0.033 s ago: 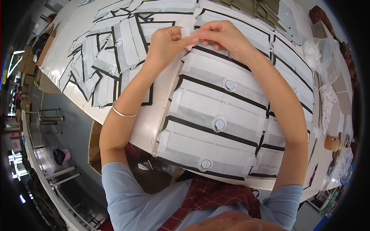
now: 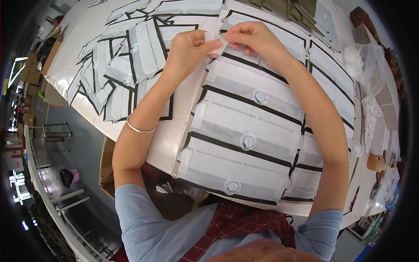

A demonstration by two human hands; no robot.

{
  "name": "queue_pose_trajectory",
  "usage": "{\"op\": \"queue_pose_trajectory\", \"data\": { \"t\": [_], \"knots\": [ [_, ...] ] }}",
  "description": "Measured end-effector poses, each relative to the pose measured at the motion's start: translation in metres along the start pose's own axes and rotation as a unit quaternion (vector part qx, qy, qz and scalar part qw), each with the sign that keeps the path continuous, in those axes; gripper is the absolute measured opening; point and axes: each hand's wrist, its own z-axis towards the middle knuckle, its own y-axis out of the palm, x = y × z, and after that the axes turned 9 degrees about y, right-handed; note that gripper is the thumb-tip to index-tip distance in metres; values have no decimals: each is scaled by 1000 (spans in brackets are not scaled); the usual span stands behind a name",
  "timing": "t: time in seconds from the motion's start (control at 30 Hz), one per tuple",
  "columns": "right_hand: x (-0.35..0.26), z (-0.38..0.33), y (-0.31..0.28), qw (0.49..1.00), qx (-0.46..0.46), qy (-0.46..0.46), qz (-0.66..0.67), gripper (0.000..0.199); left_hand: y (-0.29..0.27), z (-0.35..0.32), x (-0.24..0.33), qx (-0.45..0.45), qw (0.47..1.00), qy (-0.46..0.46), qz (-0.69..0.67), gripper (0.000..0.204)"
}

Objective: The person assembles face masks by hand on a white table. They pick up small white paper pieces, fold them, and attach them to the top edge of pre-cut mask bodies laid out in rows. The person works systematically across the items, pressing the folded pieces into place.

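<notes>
Up at the far part of the table, both hands work at a small thin white piece (image 2: 214, 40). My left hand (image 2: 187, 50) is closed, pinching it between thumb and fingers. The fingertips of my right hand (image 2: 255, 41) pinch together at the piece's right edge. Beneath and nearer to me lie flat white panels (image 2: 235, 163) with black borders, set in overlapping rows. Each nearby panel carries a round disc, such as the grey-white disc (image 2: 248, 142) near the middle. My right forearm passes over part of the right-hand row.
A loose heap of similar black-edged panels (image 2: 146, 48) covers the table's left side. Olive-brown pieces (image 2: 292, 11) are stacked at the far edge. Clear plastic bags (image 2: 364, 61) and a small amber bottle (image 2: 376, 162) stand at the right. Beyond the left edge is a grey floor (image 2: 83, 126).
My right hand has shifted slightly, its fingertips a little further from the left thumb. More of the white piece shows between the hands. The panels stay where they were.
</notes>
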Motion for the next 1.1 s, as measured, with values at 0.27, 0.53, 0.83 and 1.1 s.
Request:
{"op": "queue_pose_trajectory", "data": {
  "t": [0.27, 0.53, 0.83, 1.1],
  "knots": [
    [-6, 52, -44, 990, 88, 7, -107, 26, -7, 15, -6, 57, 994, 76, 61, 31],
    [10, 84, -39, 990, 108, -26, -83, 15, -6, 35, -10, -18, 958, 180, 224, 29],
    [19, 96, -40, 982, 131, -44, -130, 18, 3, 47, -26, -104, 895, 279, 331, 30],
    [28, 102, -37, 963, 158, -147, -161, 17, 7, 45, -26, -120, 868, 305, 372, 30]
  ]
}}
